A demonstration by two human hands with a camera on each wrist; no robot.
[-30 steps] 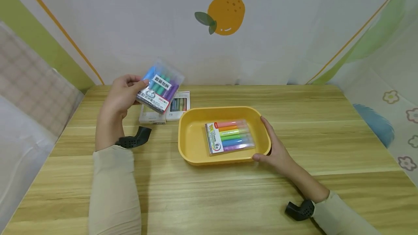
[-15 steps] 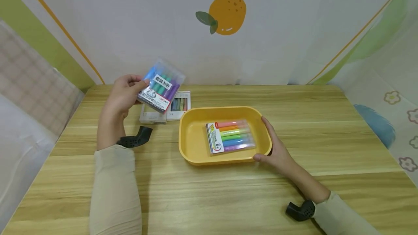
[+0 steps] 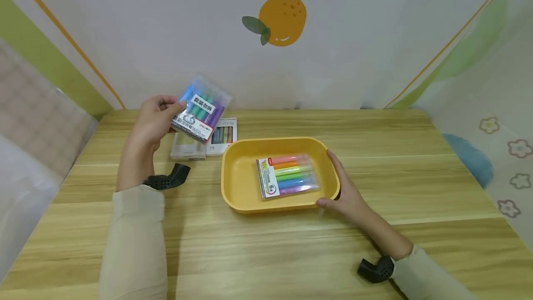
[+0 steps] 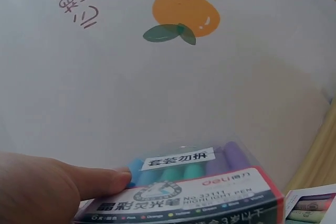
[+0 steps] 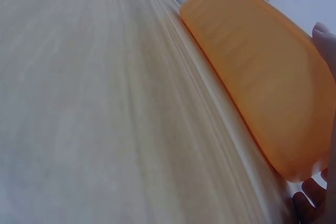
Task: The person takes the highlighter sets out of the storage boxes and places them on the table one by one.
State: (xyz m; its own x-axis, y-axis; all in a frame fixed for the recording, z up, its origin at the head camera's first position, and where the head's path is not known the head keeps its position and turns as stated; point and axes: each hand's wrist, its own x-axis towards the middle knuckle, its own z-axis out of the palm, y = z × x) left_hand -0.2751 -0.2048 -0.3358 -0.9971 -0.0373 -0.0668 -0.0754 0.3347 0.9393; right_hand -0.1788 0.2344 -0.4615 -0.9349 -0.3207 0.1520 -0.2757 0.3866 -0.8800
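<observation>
My left hand (image 3: 151,117) grips a clear pack of highlighter pens (image 3: 201,109) by its left edge, thumb on the front, above two boxes on the table. Blue, green and purple pens show through the plastic in the left wrist view, behind a printed label (image 4: 184,198). A yellow plastic basket (image 3: 231,200) stands at the middle of the table. Inside it lies a second highlighter pack (image 3: 288,176) with pens in several colours. My right hand (image 3: 347,198) holds the basket's right end, thumb at the near rim; some of its fingers are hidden behind the wall.
Under the raised pack, a pale box (image 3: 188,147) and a white box with a window (image 3: 222,137) lie side by side, partly covered from view. The wooden table (image 3: 266,253) meets a printed cloth backdrop (image 3: 187,27) at its far edge.
The whole head view has shifted slightly left, with the camera. Both hands, the held pack and the basket keep their places relative to each other.
</observation>
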